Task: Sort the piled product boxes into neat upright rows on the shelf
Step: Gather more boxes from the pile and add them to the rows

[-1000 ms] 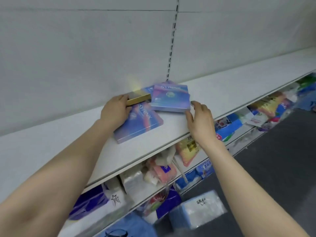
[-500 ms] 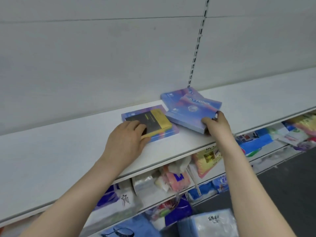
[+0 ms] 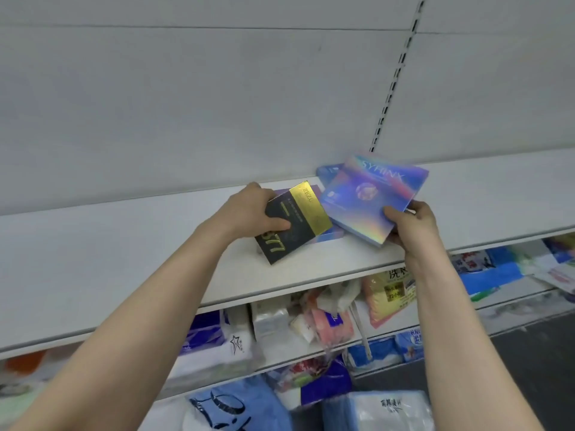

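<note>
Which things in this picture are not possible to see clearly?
Head view:
- Flat blue box: mostly hidden under the black and gold box in the left hand.
- Rear blue box: covered by the holographic box held by the right hand.
- Lower-shelf packets: blurred, partly hidden by the shelf.
</note>
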The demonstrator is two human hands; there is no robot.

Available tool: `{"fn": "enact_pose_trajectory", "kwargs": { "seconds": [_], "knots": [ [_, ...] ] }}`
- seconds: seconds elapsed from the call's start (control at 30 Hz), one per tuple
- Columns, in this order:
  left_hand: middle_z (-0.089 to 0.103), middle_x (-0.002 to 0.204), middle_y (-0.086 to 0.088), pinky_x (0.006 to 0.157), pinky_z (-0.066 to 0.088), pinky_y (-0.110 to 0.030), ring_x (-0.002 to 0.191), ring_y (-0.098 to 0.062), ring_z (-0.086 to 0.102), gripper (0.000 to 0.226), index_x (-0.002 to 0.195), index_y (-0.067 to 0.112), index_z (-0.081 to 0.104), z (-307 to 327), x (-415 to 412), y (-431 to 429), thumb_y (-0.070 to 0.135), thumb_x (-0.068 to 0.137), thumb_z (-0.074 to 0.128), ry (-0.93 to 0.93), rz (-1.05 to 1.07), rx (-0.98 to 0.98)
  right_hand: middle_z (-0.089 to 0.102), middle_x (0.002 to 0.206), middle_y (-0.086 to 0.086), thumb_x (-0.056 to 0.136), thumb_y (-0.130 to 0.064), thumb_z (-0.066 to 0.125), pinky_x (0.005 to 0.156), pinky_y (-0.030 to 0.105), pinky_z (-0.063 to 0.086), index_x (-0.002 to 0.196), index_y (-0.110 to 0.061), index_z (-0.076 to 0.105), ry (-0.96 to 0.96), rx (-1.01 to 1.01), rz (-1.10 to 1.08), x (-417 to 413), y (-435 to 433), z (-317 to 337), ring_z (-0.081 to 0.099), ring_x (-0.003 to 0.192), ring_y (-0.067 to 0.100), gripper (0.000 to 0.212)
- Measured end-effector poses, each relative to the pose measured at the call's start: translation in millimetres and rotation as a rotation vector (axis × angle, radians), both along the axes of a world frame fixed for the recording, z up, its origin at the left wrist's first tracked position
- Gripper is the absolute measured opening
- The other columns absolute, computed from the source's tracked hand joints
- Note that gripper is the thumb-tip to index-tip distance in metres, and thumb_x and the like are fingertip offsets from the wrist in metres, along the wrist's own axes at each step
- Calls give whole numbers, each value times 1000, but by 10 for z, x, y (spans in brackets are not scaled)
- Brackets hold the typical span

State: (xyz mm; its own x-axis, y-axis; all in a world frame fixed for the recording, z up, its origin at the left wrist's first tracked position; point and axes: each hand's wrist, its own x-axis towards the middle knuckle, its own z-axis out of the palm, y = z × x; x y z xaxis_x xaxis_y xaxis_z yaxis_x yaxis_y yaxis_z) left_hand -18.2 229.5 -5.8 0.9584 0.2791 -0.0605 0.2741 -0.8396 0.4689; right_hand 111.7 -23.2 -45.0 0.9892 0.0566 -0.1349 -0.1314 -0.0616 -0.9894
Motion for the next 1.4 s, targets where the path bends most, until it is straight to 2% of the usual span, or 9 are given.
{"fn": "enact_pose_trajectory", "kwargs": {
  "seconds": [0.1, 0.2, 0.37, 0.6, 0.73, 0.9, 1.0, 1.17, 1.4],
  "knots": [
    [63, 99, 2, 79, 49, -32, 92, -19, 61, 21, 107, 20, 62, -70, -262, 34, 32, 90, 62, -159, 168, -323, 60, 99, 3, 89, -8, 60, 73, 37, 53, 121, -11, 45, -77, 53, -8, -153, 48, 26, 64, 88, 21, 36],
    [68, 96, -4, 68, 51, -28, 80, -18, 65, 15, 106, 15, 59, -146, -628, 91, 23, 93, 60, -305, 342, -706, 55, 90, -1, 91, -26, 56, 70, 31, 44, 110, -16, 47, -181, 23, -23, -340, 116, 29, 56, 84, 18, 24],
    [69, 94, -3, 55, 51, -21, 69, -12, 66, 16, 111, 12, 58, -274, -1357, 194, 19, 98, 54, -482, 571, -954, 57, 86, -5, 99, -33, 51, 67, 25, 43, 106, -13, 54, -231, 6, 110, -800, 421, -33, 54, 78, 12, 21],
    [69, 107, -10, 55, 46, -29, 79, -19, 66, 30, 126, 12, 53, -508, -2488, 525, 22, 97, 54, -644, 747, -929, 55, 85, -2, 99, -22, 53, 69, 26, 40, 107, -14, 57, -209, 56, 319, -1640, 1078, -200, 49, 76, 11, 12],
    [70, 102, -7, 71, 48, -39, 84, -24, 64, 33, 128, 11, 53, -612, -3141, 779, 26, 98, 53, -700, 845, -941, 60, 88, -5, 96, -29, 55, 73, 26, 43, 112, -13, 58, -213, 53, 406, -2258, 1493, -219, 54, 79, 9, 23],
    [66, 88, 0, 54, 43, -28, 68, -15, 61, 30, 122, 13, 55, -625, -3903, 1107, 30, 97, 54, -721, 913, -893, 67, 97, 2, 84, -39, 52, 86, 40, 49, 110, -18, 58, -187, 61, 492, -2993, 2050, -200, 62, 92, 20, 35],
    [70, 93, -13, 62, 51, -53, 74, -32, 63, 42, 126, 10, 52, -606, -4380, 1349, 35, 93, 57, -708, 902, -901, 68, 100, 3, 84, -41, 52, 94, 46, 49, 107, -23, 58, -177, 59, 552, -3405, 2393, -195, 64, 103, 26, 29],
    [69, 83, 1, 47, 48, -17, 57, -5, 64, 25, 121, 5, 52, -643, -5116, 1772, 17, 100, 48, -804, 973, -890, 66, 92, -4, 90, -35, 54, 87, 38, 47, 111, -17, 58, -202, 71, 649, -4113, 2999, -209, 62, 93, 20, 28],
    [69, 90, 1, 52, 51, -19, 64, -4, 67, 28, 125, 6, 54, -691, -6372, 2303, 17, 99, 49, -911, 1154, -822, 67, 98, 1, 82, -43, 53, 88, 43, 49, 110, -26, 58, -175, 78, 859, -5182, 3930, -229, 64, 99, 24, 33]
  ]
}}
